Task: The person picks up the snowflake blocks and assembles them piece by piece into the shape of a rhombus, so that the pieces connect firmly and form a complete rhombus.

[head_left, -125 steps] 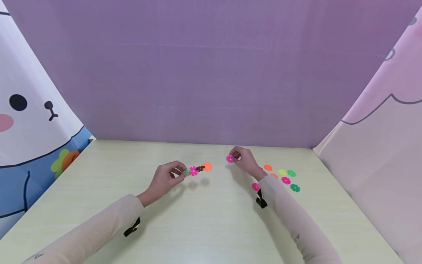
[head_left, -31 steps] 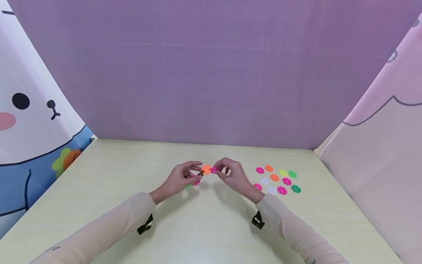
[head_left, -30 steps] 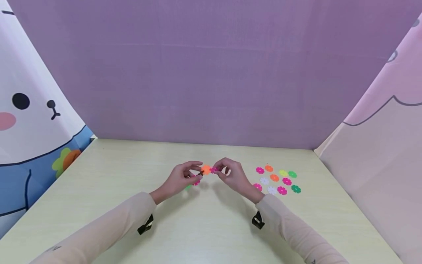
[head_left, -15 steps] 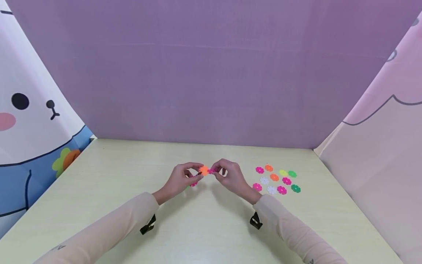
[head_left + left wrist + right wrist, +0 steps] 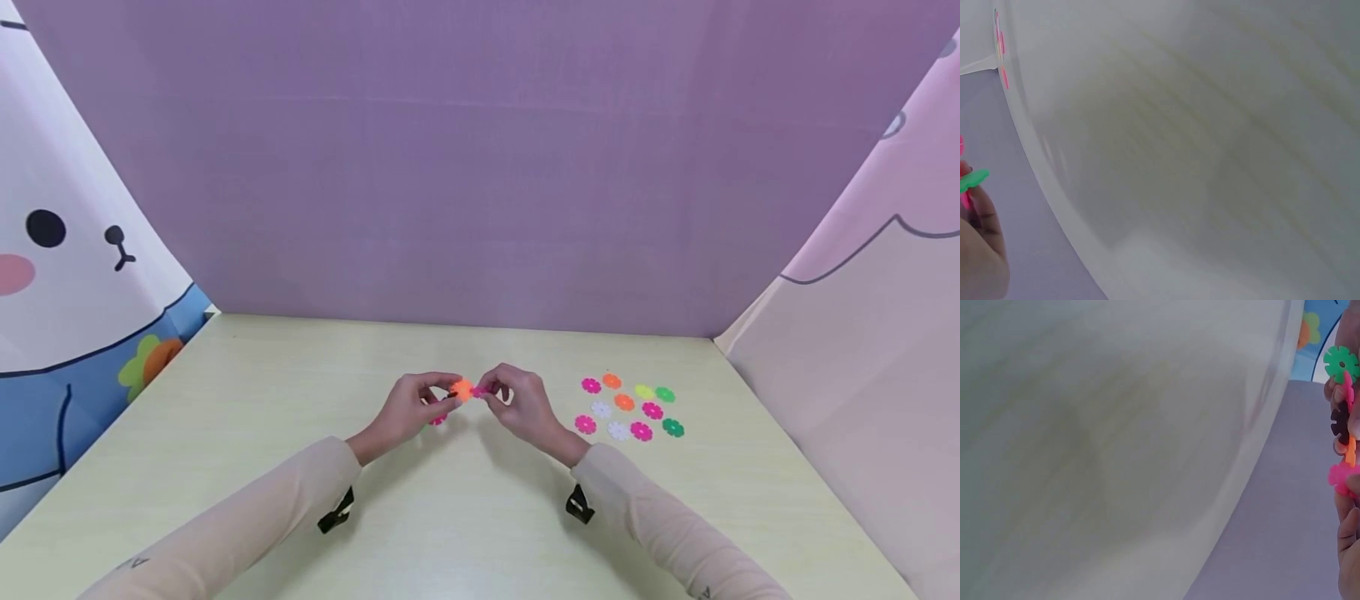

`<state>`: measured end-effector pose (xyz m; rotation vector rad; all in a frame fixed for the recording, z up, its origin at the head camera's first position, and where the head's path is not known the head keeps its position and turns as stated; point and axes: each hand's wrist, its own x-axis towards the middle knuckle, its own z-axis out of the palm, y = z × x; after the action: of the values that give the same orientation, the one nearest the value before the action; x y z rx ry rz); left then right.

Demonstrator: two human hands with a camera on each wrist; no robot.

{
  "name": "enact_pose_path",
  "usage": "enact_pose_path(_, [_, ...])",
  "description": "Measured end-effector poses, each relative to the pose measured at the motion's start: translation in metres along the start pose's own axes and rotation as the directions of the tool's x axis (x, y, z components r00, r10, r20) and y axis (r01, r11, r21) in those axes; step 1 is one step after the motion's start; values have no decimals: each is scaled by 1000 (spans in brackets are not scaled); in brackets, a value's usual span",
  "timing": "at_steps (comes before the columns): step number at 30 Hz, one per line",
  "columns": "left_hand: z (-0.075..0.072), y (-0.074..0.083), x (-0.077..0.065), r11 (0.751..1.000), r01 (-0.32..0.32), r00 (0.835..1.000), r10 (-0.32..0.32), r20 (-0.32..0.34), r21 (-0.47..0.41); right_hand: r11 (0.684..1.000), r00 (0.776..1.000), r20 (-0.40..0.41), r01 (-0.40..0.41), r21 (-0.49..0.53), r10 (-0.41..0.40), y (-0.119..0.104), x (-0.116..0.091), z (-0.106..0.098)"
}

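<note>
In the head view my left hand (image 5: 408, 417) pinches a short chain of notched, flower-shaped interlocking discs above the table. Its orange disc (image 5: 462, 390) pokes out past the fingertips, and a pink disc (image 5: 438, 420) shows below them. The right wrist view has the chain side-on: a green disc (image 5: 1341, 364), a pink one, a dark brown disc (image 5: 1339, 422) between the left fingers, then orange. My right hand (image 5: 525, 408) pinches another pink disc (image 5: 1340, 478) at the orange disc's edge. Fingertips partly cover that joint.
Several loose discs lie flat on the pale table (image 5: 465, 517) to the right, among them a yellow disc (image 5: 644, 392), a white disc (image 5: 618, 431) and a dark green disc (image 5: 673, 427). A purple cloth (image 5: 480, 167) hangs behind the table, with printed cloths at both sides.
The right hand has brought its pink disc leftward to the orange disc. The left hand's grip has shifted from the green end to the dark disc. Lately both hands have drawn slightly closer.
</note>
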<state>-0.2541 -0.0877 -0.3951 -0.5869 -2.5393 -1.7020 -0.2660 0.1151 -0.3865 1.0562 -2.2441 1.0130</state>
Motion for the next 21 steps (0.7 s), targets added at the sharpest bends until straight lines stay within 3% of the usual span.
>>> enact_pose_path(9, [-1, -2, -2, 999, 7, 1000, -8, 12, 37, 1000, 999, 30, 23, -16, -22, -2, 3, 2])
enact_pose_path(21, [-1, 1, -6, 999, -10, 999, 8, 43, 49, 1000, 997, 71, -5, -15, 6, -2, 2, 4])
